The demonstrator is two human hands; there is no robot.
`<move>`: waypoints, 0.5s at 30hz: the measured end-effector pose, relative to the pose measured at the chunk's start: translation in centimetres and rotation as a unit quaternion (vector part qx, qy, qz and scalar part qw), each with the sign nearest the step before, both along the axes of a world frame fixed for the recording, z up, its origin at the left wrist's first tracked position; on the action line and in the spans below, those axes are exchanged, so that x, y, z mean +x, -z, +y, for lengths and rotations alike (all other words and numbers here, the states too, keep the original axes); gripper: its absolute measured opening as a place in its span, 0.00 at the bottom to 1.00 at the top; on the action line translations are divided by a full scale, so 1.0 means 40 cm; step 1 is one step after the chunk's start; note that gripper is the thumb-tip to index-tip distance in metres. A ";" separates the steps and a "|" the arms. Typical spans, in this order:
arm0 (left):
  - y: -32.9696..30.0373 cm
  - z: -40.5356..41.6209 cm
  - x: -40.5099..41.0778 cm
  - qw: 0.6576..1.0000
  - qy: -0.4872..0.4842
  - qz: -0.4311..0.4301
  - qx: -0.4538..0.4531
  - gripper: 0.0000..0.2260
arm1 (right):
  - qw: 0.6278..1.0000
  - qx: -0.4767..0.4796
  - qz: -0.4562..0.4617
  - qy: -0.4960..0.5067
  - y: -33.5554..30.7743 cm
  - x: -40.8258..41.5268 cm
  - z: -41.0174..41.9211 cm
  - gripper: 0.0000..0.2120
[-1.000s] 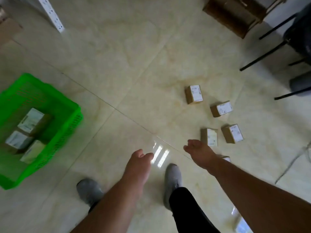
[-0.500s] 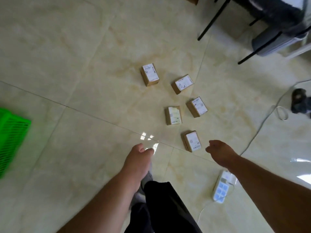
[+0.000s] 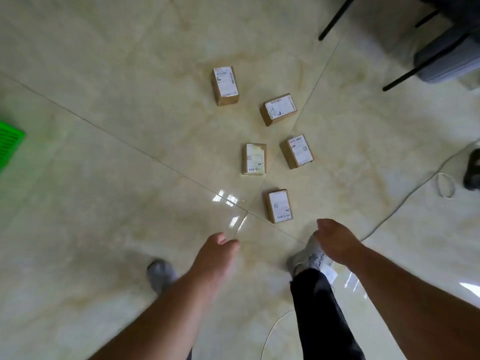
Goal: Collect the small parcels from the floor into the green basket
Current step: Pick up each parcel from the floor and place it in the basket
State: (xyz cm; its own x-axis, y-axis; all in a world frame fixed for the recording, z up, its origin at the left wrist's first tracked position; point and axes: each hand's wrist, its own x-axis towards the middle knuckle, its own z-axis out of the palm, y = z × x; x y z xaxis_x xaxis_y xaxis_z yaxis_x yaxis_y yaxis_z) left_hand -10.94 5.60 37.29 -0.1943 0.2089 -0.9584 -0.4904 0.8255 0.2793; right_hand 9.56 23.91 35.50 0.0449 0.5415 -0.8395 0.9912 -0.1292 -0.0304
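Glossy cream tiled floor (image 3: pixel 109 74): polished and reflective, so I judge a quick step or a deep bend toward the parcels could end in a slip.
Green slatted plastic basket (image 3: pixel 9 145): only a corner shows at the left edge, well apart from the parcels; each carry means a turn away, and a hurried toss could miss it.
Thin white cable (image 3: pixel 405 198): it trails across the floor on the right and a second loop lies near the feet; a shoe could snag it while stepping in.
Five small brown cardboard parcels with white labels (image 3: pixel 254 159): all lie on the floor ahead, apart from one another, none in the basket from what is visible; taking several at once risks dropping one.
Nearest parcel (image 3: pixel 278 206): just beyond the right hand, likely the first pick.
Left hand (image 3: pixel 215 252): forearm stretched forward and down, grip loosely curled and holding nothing, well short of any parcel.
Right hand (image 3: pixel 335 241): forearm angled inward, grip relaxed and partly spread, empty, above the grey shoe (image 3: pixel 309 257).
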 end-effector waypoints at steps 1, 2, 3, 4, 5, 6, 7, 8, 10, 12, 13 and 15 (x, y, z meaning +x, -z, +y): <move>0.012 0.012 0.041 1.000 -0.015 -0.010 -0.010 0.39 | 1.000 -0.004 0.008 -0.006 0.020 0.018 0.024 0.20; 0.026 0.027 0.083 0.999 -0.029 -0.020 -0.020 0.39 | 1.000 -0.012 0.017 -0.005 0.037 0.035 0.052 0.19; 0.033 0.047 0.127 0.998 -0.040 -0.028 -0.026 0.40 | 0.999 -0.016 0.028 -0.008 0.054 0.051 0.082 0.20; 0.046 0.068 0.173 0.997 -0.054 -0.035 -0.032 0.39 | 0.999 -0.028 0.036 -0.019 0.063 0.059 0.113 0.22; 0.054 0.092 0.217 0.996 -0.071 -0.043 -0.041 0.38 | 0.998 -0.042 0.044 -0.034 0.072 0.065 0.145 0.23; 0.058 0.121 0.258 0.994 -0.091 -0.043 -0.048 0.36 | 0.996 -0.060 0.042 -0.049 0.080 0.071 0.177 0.24; 0.065 0.151 0.297 0.991 -0.112 -0.049 -0.053 0.32 | 0.995 -0.072 0.040 -0.064 0.090 0.079 0.208 0.25; 0.081 0.177 0.332 0.989 -0.125 -0.055 -0.056 0.31 | 0.993 -0.081 0.038 -0.074 0.105 0.086 0.235 0.26; 0.122 0.231 0.383 0.986 -0.139 -0.061 -0.072 0.32 | 0.992 -0.093 0.036 -0.079 0.151 0.100 0.279 0.26; 0.200 0.279 0.407 0.986 -0.138 -0.046 -0.078 0.34 | 0.991 -0.100 0.032 -0.083 0.215 0.109 0.310 0.24; 0.246 0.303 0.412 0.988 -0.129 -0.034 -0.078 0.32 | 0.990 -0.106 0.030 -0.085 0.256 0.111 0.321 0.24; 0.348 0.339 0.413 0.990 -0.111 -0.009 -0.082 0.29 | 0.991 -0.113 0.030 -0.068 0.344 0.109 0.329 0.24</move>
State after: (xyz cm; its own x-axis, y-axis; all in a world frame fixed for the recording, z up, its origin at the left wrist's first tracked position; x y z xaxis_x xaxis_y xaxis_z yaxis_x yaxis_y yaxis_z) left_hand 5.59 19.17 23.37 -0.2014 0.0039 -0.9795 -0.6678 0.7310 0.1402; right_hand 13.92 37.07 21.72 -0.0700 0.3373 -0.9388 0.9971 -0.0048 -0.0761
